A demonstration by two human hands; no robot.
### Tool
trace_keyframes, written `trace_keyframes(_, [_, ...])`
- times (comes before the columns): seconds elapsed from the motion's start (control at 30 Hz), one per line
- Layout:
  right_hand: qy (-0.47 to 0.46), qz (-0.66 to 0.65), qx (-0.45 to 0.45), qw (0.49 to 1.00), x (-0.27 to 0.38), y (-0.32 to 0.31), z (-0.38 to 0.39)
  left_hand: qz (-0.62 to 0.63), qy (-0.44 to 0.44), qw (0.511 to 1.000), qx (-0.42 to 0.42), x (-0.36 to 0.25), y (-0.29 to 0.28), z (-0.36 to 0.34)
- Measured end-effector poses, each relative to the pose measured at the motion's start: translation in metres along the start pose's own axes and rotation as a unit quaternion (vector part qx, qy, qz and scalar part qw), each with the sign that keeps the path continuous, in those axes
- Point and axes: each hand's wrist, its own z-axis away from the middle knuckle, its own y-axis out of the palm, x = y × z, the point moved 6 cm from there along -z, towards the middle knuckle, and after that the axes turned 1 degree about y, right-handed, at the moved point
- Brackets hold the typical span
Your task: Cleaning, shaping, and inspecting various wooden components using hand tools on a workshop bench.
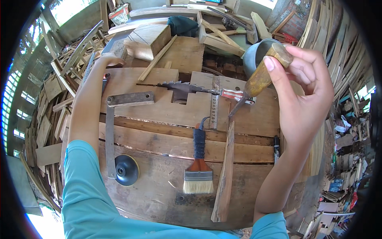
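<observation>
The right hand (306, 85) grips a wooden-handled chisel (260, 77), tip angled down-left onto the far end of a wood strip (225, 171) lying lengthwise across the workbench (159, 195), while the left hand (111, 60) rests at the far left corner, its grasp unclear.

The person wears a short-sleeved turquoise shirt (85, 199) of plain, smooth cloth, with no print or pattern showing. Its left sleeve ends near the elbow, beside the black disc (126, 170) on the workbench (the right sleeve shows only as a small patch). Both forearms and hands are bare: no gloves, watch or rings.
</observation>
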Motion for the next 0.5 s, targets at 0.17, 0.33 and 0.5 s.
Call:
trace_keyframes(0.17, [-0.001, -0.008, -0.003, 1.0, -0.001, 0.0, 0.0, 0.032, 0.006, 0.998, -0.052, 0.017, 0.011, -0.024])
trace_keyframes(0.33, [-0.002, -0.012, -0.005, 1.0, -0.003, -0.004, -0.001, 0.075, -0.035, 0.991, -0.106, 0.03, -0.008, -0.035])
trace_keyframes(0.5, [0.019, -0.024, -0.003, 1.0, -0.008, -0.013, -0.002, -0.051, 0.146, 0.986, -0.07, 0.027, -0.066, -0.016])
